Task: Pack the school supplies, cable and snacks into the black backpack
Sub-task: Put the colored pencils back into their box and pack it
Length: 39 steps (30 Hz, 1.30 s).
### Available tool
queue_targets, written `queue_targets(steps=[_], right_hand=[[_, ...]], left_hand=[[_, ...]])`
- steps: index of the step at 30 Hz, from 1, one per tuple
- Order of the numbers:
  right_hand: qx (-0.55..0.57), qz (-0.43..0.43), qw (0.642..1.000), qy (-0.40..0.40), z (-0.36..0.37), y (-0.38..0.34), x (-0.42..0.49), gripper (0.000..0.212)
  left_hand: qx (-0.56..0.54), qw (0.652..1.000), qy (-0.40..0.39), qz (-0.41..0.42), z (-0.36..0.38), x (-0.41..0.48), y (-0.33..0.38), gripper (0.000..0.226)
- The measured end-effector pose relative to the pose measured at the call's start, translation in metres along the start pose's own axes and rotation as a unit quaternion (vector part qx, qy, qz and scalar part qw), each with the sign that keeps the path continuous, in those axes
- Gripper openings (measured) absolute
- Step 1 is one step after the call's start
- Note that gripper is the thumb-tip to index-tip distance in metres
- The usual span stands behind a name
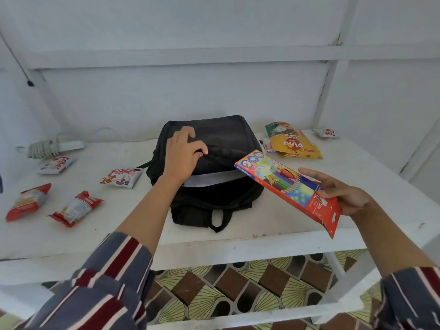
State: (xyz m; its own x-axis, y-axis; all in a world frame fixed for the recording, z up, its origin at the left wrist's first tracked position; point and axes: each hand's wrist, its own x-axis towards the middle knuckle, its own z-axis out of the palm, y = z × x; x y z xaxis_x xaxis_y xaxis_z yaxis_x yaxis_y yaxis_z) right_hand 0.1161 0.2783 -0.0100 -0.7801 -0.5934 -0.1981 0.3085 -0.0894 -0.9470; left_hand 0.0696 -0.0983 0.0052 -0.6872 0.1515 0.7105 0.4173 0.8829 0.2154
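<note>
The black backpack (223,144) lies flat in the middle of the white table (273,222), its top opening facing me with a grey lining showing. My left hand (182,156) pinches the upper flap of the backpack and lifts it. My right hand (342,191) holds a red box of coloured pencils (288,184) by its near end, the far end pointing at the opening. A coiled white cable (45,147) lies at the back left. Several snack packets lie on the left, among them a red one (28,201) and a white one (122,177).
Yellow and green books or packets (292,141) are stacked at the back right beside the backpack, with a small snack packet (327,133) behind them. A white wall with rails stands close behind the table. Patterned floor tiles (226,289) show under the table's front edge.
</note>
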Motion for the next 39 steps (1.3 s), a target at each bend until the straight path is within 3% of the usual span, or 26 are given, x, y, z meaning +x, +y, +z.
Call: queue_targets(steps=[2,8,11,14,18,27,33,39], right_hand=[[-0.010,0.011,1.000,0.000,0.004,-0.001,0.005,0.075],[0.002,0.013,0.999,0.030,0.008,0.002,0.026,0.082],[-0.006,0.011,0.998,0.056,0.011,0.001,0.039,0.105],[-0.022,0.013,0.997,0.068,0.015,0.001,0.053,0.108],[-0.028,0.020,0.996,0.078,0.021,0.004,0.066,0.109],[-0.038,0.015,0.994,0.097,0.024,0.002,0.069,0.109],[-0.029,0.012,0.995,0.094,0.019,0.003,0.058,0.109],[-0.024,0.005,0.998,0.053,0.012,0.006,0.044,0.067]], left_hand=[[0.019,0.999,0.007,0.037,0.008,0.008,-0.004,0.018],[-0.040,0.990,-0.134,0.013,0.028,0.010,-0.029,0.019],[-0.084,0.962,-0.258,0.010,0.028,0.004,-0.037,0.019],[-0.083,0.935,-0.340,0.053,0.026,0.005,-0.037,0.026],[0.015,0.904,-0.409,0.121,0.032,0.005,-0.037,0.029],[0.132,0.900,-0.368,0.190,0.043,-0.009,-0.056,0.040],[0.128,0.911,-0.349,0.179,0.040,-0.005,-0.059,0.046],[0.158,0.911,-0.352,0.144,0.031,0.002,-0.055,0.052]])
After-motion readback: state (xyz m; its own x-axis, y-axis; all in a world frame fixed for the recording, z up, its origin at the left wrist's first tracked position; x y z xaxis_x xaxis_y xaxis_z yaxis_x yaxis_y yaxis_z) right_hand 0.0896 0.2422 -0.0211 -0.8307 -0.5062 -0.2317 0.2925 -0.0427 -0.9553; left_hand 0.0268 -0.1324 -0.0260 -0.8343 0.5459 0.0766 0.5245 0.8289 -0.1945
